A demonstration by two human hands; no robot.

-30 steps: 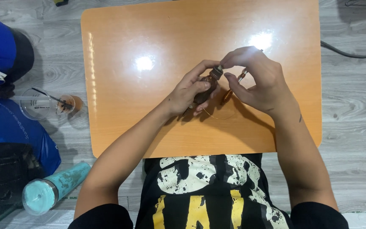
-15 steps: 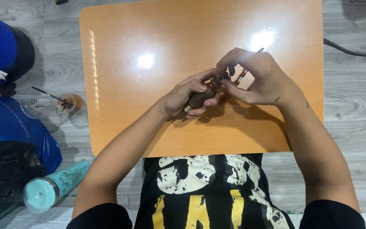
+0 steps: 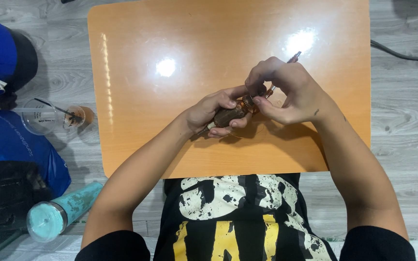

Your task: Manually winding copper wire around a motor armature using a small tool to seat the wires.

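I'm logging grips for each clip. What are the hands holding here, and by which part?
Left hand grips the motor armature around its dark core; right hand pinches its copper end.

Both hands around a small wound motor rotor above the orange table.

A glossy orange table with rounded corners, catching two bright glare spots from overhead light, stands on a grey wood-plank floor, with a teal bottle, a clear plastic cup and a blue bag to its left and a black cable to its right.
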